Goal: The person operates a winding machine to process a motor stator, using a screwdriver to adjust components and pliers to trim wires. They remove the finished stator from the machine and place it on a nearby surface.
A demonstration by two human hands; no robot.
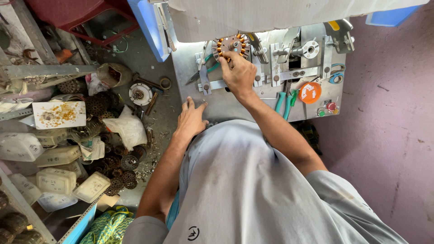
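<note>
1. At far left we see a floor heap of bare stator cores [118, 180] and lidded plastic tubs [56, 180]; a knock could scatter them.
2. Our left hand [191, 119] lies flat, fingers spread, on the near edge of the metal bench [226, 106], holding nothing.
3. Our right hand [238, 72] curls half-closed against the lower rim of the copper-wound stator [232, 45], mounted on the winding fixture. We cannot tell whether it pinches wire. We judge fingers could snag or nick the fine copper.
4. Green-handled pliers [285, 103] lie right, near the forearm, easily nudged off.
</note>
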